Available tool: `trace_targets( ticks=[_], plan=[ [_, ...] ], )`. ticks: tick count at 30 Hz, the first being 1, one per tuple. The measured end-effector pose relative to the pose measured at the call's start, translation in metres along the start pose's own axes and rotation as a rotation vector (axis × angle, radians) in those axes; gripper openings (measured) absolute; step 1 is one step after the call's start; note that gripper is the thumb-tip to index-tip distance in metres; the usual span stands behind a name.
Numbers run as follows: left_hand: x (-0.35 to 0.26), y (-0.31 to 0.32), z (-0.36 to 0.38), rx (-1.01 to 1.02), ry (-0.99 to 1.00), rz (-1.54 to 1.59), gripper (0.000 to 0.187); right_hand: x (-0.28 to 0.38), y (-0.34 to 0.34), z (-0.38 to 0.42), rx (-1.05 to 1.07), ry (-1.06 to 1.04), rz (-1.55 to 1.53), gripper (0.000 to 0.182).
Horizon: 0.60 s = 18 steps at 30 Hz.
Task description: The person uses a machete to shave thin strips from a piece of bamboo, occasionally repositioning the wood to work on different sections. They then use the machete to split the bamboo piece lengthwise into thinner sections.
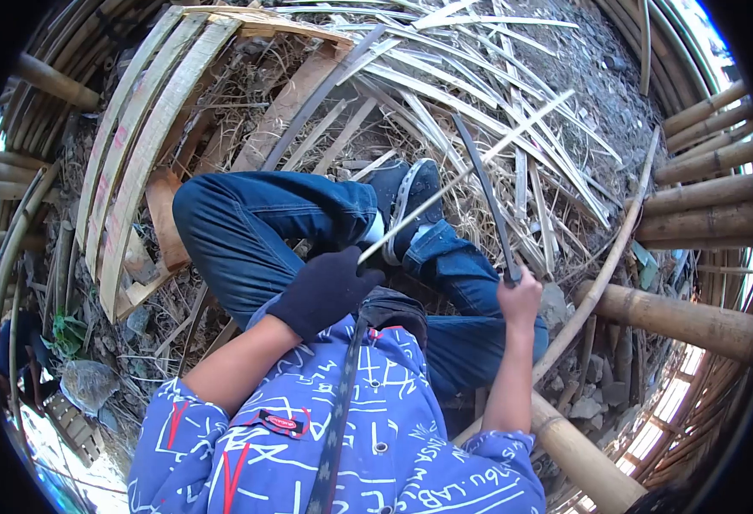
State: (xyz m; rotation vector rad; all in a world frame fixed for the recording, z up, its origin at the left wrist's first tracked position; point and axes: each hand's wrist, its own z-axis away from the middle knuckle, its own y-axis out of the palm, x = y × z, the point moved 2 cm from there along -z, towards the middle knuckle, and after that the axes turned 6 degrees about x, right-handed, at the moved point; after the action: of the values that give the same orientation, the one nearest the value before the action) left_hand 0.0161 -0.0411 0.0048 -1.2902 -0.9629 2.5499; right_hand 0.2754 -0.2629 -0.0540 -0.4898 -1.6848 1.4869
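My left hand [329, 291], in a dark knit glove, is closed around the near end of a long pale bamboo strip [526, 127]. The strip slants up and to the right, passing over my shoes. My bare right hand [520, 295] grips a long, narrow, dark-bladed knife [489, 195] at its lower end, the handle mostly hidden in the fist. The blade points up and slightly left, and it crosses the strip in this view near its upper half. My crossed legs in jeans [256, 227] lie beneath both hands.
Split bamboo strips [445, 64] lie scattered on the dry ground ahead. A slatted wooden crate [149, 128] stands at the left. Thick bamboo poles [668, 321] reach in from the right, beside a curved pole [599, 287] and stones [595, 403]. Part of another person [25, 343] shows far left.
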Motion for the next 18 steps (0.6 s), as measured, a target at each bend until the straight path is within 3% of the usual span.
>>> trace_targets(
  ticks=[2, 8, 10, 16, 18],
  plan=[
    [0.004, 0.008, -0.003, -0.002, 0.014, -0.01, 0.041, 0.0, 0.0, 0.011, 0.091, -0.062, -0.117, 0.009],
    [-0.006, 0.022, -0.023, 0.176, 0.102, 0.131, 0.043, 0.082, -0.003, 0.055, 0.313, 0.041, -0.615, 0.019],
    [-0.019, 0.019, -0.025, 0.261, 0.113, 0.358, 0.039, 0.106, 0.003, 0.062, 0.368, 0.003, -0.654, 0.022],
    [-0.002, 0.037, -0.016, 0.203, 0.226, 0.42, 0.032, 0.141, 0.012, 0.058, 0.343, -0.061, -0.651, 0.019],
    [0.001, 0.028, -0.002, 0.315, 0.109, 0.369, 0.036, 0.141, 0.013, 0.058, 0.363, -0.061, -0.631, 0.017]
  ],
)
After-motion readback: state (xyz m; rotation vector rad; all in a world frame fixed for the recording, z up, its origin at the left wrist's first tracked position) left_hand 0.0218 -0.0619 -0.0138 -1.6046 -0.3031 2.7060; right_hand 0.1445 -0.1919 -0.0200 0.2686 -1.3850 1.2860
